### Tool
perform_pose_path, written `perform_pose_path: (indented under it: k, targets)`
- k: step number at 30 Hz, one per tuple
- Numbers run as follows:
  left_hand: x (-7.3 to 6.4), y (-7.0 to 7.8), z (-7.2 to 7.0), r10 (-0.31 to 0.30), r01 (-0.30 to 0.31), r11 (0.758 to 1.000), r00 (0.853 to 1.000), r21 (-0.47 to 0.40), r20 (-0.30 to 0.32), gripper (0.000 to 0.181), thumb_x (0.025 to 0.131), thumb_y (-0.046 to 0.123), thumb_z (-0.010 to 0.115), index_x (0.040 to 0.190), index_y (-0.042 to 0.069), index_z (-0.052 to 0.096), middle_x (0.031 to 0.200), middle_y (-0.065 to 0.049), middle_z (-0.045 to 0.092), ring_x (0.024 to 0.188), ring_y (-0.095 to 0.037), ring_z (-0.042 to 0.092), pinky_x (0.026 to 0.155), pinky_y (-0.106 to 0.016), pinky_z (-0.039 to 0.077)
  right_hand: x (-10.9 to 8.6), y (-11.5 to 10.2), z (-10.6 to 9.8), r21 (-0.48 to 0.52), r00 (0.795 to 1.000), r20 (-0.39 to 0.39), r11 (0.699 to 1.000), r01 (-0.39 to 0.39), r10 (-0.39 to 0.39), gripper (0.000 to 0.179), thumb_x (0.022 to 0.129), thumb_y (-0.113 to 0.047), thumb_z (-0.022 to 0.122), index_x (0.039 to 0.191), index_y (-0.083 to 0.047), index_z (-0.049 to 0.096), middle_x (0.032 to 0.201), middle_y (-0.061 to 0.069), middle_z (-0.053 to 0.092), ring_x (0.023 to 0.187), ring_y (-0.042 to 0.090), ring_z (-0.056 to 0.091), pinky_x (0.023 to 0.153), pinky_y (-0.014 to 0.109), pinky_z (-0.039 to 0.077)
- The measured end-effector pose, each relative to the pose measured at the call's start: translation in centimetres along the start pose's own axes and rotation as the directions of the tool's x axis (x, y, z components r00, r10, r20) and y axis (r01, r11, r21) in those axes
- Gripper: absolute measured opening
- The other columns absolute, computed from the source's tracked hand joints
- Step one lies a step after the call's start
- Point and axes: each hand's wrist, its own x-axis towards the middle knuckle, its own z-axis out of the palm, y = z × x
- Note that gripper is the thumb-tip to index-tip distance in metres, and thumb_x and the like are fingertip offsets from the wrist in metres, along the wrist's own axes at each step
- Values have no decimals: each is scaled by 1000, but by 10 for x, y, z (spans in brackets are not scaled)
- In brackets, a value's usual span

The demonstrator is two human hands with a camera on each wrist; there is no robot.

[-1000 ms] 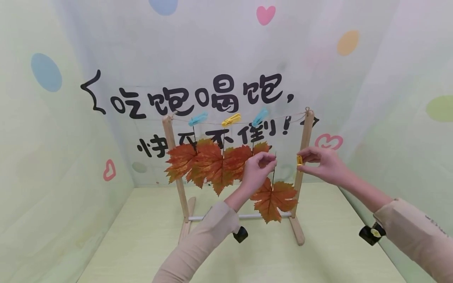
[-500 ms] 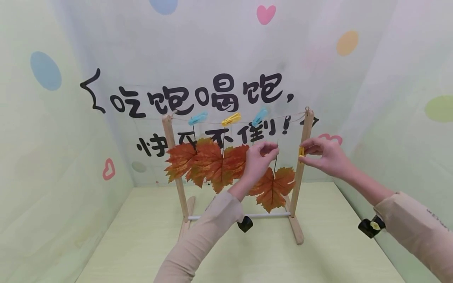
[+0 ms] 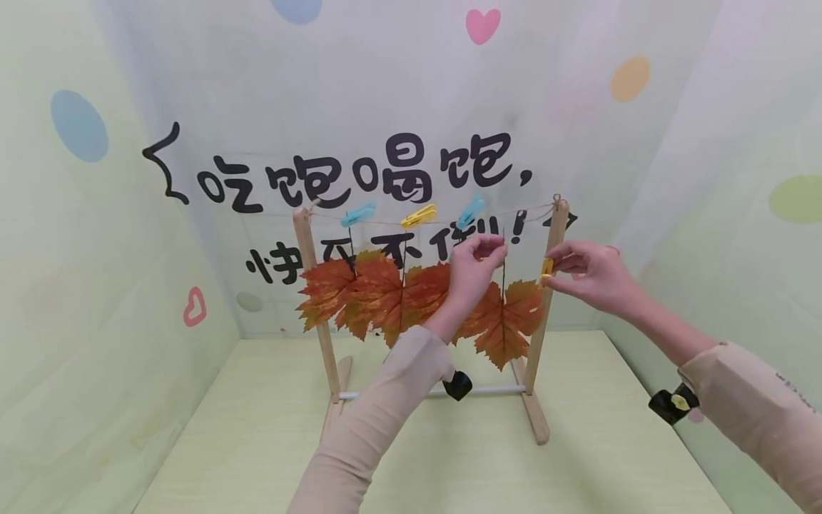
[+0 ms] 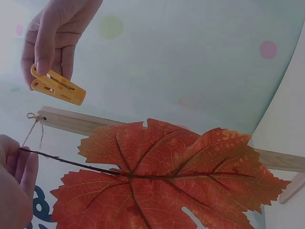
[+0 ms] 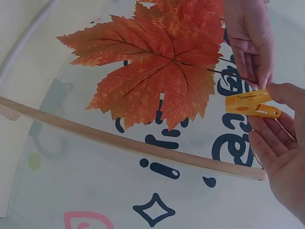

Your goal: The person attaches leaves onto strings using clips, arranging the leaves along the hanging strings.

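My left hand (image 3: 474,271) pinches the thin dark stem of an orange-red maple leaf (image 3: 506,321), which hangs below the fingers near the right post. In the left wrist view the stem (image 4: 71,160) runs from the fingertips to the leaf. To the right, my right hand (image 3: 594,278) holds a yellow clothespin (image 3: 547,271) between thumb and fingers, in front of the right post. The right wrist view shows the clothespin (image 5: 252,103) apart from the stem. A twine line (image 3: 514,212) passes above both hands. Several other leaves (image 3: 379,289) hang from it, partly hidden by the left arm.
A wooden stand holds the twine between its left post (image 3: 312,271) and right post (image 3: 538,343), joined low down by a white rod (image 3: 501,390). Two blue clothespins (image 3: 358,213) and another yellow clothespin (image 3: 419,215) grip the line. Behind is a printed backdrop (image 3: 398,71).
My left hand has risen toward the twine, lifting the leaf with it and shifting it slightly right. My right hand has risen a little with the yellow clothespin. The hanging leaves stay in place.
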Motion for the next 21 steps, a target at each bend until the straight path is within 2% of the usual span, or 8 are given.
perform_pose_path:
  k: [3, 4, 6, 10, 13, 21]
  targets:
    - [4, 1, 3, 13, -12, 1000, 1000, 6, -21, 16, 84, 9, 64, 97, 0, 66, 91, -9, 66, 77, -10, 60, 71, -20, 52, 0, -1, -1, -3, 1000, 6, 1000, -13, 13, 30, 72, 0, 74, 98, 5, 61, 88, 14, 66, 77, 9, 62, 67, 8, 47]
    - [4, 6, 3, 10, -10, 1000, 999, 9, -31, 16, 84, 8, 64, 97, -1, 66, 91, -10, 66, 77, -12, 60, 71, -20, 52, 0, -1, -2, -3, 1000, 8, 1000, -14, 14, 30, 72, 0, 74, 98, 5, 61, 88, 14, 66, 77, 9, 62, 67, 9, 47]
    - [7, 7, 4, 16, -16, 1000, 999, 13, -48, 16, 83, 7, 65, 97, -1, 66, 91, -11, 66, 78, -14, 60, 71, -21, 52, 1, -1, -2, -1, 1000, 10, 1000, -7, 7, 30, 72, 0, 74, 98, 5, 61, 88, 14, 66, 77, 10, 62, 68, 9, 47]
    - [12, 6, 6, 30, -28, 999, 995, 31, -93, 16, 82, 7, 65, 97, -1, 67, 91, -12, 66, 79, -16, 60, 71, -20, 51, 2, -1, -3, 22, 1000, 9, 1000, 18, -19, 29, 71, 2, 73, 97, 6, 60, 88, 14, 66, 76, 9, 62, 68, 10, 48]
    - [16, 1, 6, 57, -51, 997, 991, 51, -123, 16, 83, 8, 65, 97, 0, 68, 91, -10, 66, 79, -14, 60, 70, -18, 51, 3, -1, -4, 35, 1000, 9, 999, 26, -26, 29, 71, 3, 73, 97, 6, 60, 88, 14, 66, 76, 3, 60, 67, 11, 48]
    - [22, 1, 10, 84, -74, 995, 984, 72, -158, 16, 83, 6, 65, 96, -1, 67, 91, -11, 67, 80, -17, 61, 70, -18, 50, 4, 0, -7, 6, 1000, 13, 1000, 0, 0, 28, 73, 0, 73, 98, 5, 60, 89, 14, 66, 78, 13, 61, 66, 14, 50]
